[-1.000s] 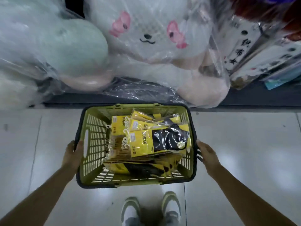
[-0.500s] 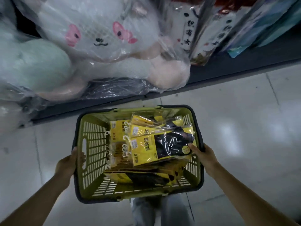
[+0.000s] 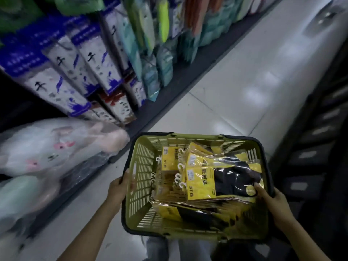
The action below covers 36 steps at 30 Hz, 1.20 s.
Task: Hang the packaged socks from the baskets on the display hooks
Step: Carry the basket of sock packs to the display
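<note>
A white plush toy [image 3: 50, 147] with pink cheeks, wrapped in clear plastic, lies on the low dark shelf [image 3: 170, 101] at the left, a pale green plush [image 3: 20, 196] just beside it. Above them stand blue-and-white packs [image 3: 75, 63], with teal packets [image 3: 154, 72] farther along, all blurred. Glossy pale floor tiles [image 3: 235, 102] run between this shelf and dark shelving [image 3: 320, 147] at the right.

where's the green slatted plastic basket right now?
Head view, lower centre: the green slatted plastic basket is held between the left hand and right hand, right of the bagged white plush toy.
</note>
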Available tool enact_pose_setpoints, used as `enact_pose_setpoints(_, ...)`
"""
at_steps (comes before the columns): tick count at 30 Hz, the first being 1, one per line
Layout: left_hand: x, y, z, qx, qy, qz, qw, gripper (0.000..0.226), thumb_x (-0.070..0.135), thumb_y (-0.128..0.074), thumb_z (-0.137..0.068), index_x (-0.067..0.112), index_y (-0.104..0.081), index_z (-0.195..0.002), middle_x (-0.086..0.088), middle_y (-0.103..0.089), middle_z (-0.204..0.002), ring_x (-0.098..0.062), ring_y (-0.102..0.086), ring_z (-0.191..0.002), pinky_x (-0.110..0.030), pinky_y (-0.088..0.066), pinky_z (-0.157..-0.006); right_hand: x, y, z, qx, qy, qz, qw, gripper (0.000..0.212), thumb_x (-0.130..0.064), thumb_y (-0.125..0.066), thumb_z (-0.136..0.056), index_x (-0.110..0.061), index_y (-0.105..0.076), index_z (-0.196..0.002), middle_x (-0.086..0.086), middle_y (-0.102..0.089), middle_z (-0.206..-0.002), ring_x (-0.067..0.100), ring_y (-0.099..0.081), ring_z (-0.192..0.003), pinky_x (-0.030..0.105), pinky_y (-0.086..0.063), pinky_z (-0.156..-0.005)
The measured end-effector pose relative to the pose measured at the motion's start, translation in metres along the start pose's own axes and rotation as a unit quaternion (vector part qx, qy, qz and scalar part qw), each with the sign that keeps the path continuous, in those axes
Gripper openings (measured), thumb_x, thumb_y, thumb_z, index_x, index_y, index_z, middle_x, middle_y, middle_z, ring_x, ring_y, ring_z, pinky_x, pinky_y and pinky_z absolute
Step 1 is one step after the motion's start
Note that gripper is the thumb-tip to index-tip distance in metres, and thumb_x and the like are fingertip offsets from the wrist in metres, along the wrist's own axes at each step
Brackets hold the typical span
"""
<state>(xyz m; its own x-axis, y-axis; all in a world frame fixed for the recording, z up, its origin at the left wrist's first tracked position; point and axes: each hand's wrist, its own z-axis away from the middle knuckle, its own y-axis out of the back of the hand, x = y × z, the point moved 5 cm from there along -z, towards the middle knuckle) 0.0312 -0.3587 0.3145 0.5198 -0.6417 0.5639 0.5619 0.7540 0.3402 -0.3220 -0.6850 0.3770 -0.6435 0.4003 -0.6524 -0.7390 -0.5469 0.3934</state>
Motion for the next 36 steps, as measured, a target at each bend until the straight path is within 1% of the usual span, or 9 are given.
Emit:
enact_pose_setpoints(4, 0.096, -0.080, 0.024, -0.054, -0.065, -0.029, 0.996, 0.038, 0.049, -0.043, -0.096, 0.020, -0.067, -0.086, -0.005, -0.065, -0.078, -0.022, -0.059, -0.071, -0.040, -0.049, -0.074, -0.024, 0.090, 0.000, 0.067, 0.026, -0.058, 0.996, 0.023, -0.030, -0.068, -0.085, -0.013, -0.067, -0.099, 0.009, -0.072, -0.092, 0.023, -0.068, -0.086, 0.041, -0.055, -0.080)
enact_pose_setpoints(8, 0.183, -0.148, 0.039, -0.065, -0.125, -0.071, 0.988, 0.044, 0.046, -0.043, -0.097, 0.013, -0.067, -0.081, -0.006, -0.061, -0.070, -0.021, -0.054, -0.062, -0.030, -0.044, -0.059, -0.040, 0.149, -0.015, 0.119, 0.026, -0.103, 0.987, 0.018, -0.029, -0.068, -0.085, -0.012, -0.067, -0.093, -0.002, -0.070, -0.078, 0.009, -0.065, -0.072, 0.019, -0.050, -0.058)
enact_pose_setpoints(11, 0.248, -0.192, 0.041, -0.074, -0.163, -0.094, 0.979, 0.043, 0.045, -0.044, -0.097, 0.014, -0.068, -0.077, -0.002, -0.055, -0.062, -0.016, -0.048, -0.054, -0.025, -0.040, -0.052, -0.056, 0.182, -0.036, 0.144, 0.008, -0.134, 0.980, 0.019, -0.032, -0.070, -0.083, -0.013, -0.066, -0.087, 0.000, -0.067, -0.073, 0.012, -0.063, -0.069, 0.024, -0.047, -0.057)
enact_pose_setpoints(14, 0.310, -0.228, 0.038, -0.087, -0.195, -0.104, 0.971, 0.045, 0.045, -0.046, -0.096, 0.009, -0.069, -0.083, -0.004, -0.057, -0.064, -0.017, -0.048, -0.055, -0.029, -0.041, -0.054, -0.082, 0.208, -0.062, 0.163, 0.003, -0.161, 0.973, 0.016, -0.035, -0.071, -0.082, -0.020, -0.065, -0.083, 0.000, -0.067, -0.074, 0.012, -0.062, -0.069, 0.026, -0.046, -0.060)
enact_pose_setpoints(19, 0.416, -0.291, 0.007, -0.106, -0.229, -0.106, 0.962, 0.049, 0.046, -0.046, -0.096, 0.003, -0.068, -0.085, -0.006, -0.057, -0.065, -0.019, -0.048, -0.055, -0.029, -0.041, -0.055, -0.141, 0.242, -0.132, 0.186, 0.002, -0.200, 0.962, 0.021, -0.035, -0.072, -0.079, -0.017, -0.062, -0.077, -0.003, -0.060, -0.061, 0.003, -0.057, -0.050, 0.023, -0.044, -0.055)
enact_pose_setpoints(26, 0.595, -0.407, -0.053, -0.154, -0.263, -0.154, 0.940, 0.047, 0.047, -0.045, -0.096, 0.007, -0.069, -0.084, -0.001, -0.055, -0.064, -0.015, -0.048, -0.054, -0.025, -0.041, -0.050, -0.235, 0.281, -0.250, 0.216, -0.030, -0.262, 0.940, 0.033, -0.034, -0.072, -0.081, -0.004, -0.064, -0.094, 0.004, -0.060, -0.070, 0.017, -0.054, -0.063, 0.028, -0.045, -0.060)
enact_pose_setpoints(31, 0.720, -0.497, -0.079, -0.184, -0.283, -0.174, 0.925, 0.047, 0.048, -0.045, -0.096, 0.009, -0.069, -0.084, -0.001, -0.054, -0.067, -0.016, -0.047, -0.057, -0.027, -0.041, -0.054, -0.311, 0.331, -0.325, 0.251, -0.031, -0.289, 0.923, 0.055, -0.035, -0.071, -0.081, 0.011, -0.059, -0.110, 0.014, -0.065, -0.081, 0.028, -0.059, -0.080, 0.036, -0.046, -0.074)
enact_pose_setpoints(34, 0.788, -0.561, -0.095, -0.197, -0.298, -0.185, 0.915, 0.046, 0.049, -0.046, -0.095, 0.012, -0.070, -0.084, 0.001, -0.054, -0.066, -0.014, -0.047, -0.057, -0.025, -0.041, -0.054, -0.349, 0.369, -0.377, 0.293, -0.045, -0.305, 0.905, 0.066, -0.034, -0.071, -0.082, 0.011, -0.049, -0.125, 0.011, -0.062, -0.107, 0.028, -0.058, -0.099, 0.042, -0.045, -0.089)
enact_pose_setpoints(36, 0.827, -0.606, -0.108, -0.210, -0.298, -0.179, 0.914, 0.046, 0.051, -0.046, -0.094, 0.011, -0.069, -0.085, 0.001, -0.051, -0.067, -0.014, -0.045, -0.057, -0.026, -0.040, -0.054, -0.372, 0.393, -0.418, 0.294, -0.051, -0.301, 0.906, 0.062, -0.037, -0.071, -0.081, 0.005, -0.054, -0.123, 0.018, -0.062, -0.114, 0.032, -0.057, -0.106, 0.044, -0.045, -0.093)
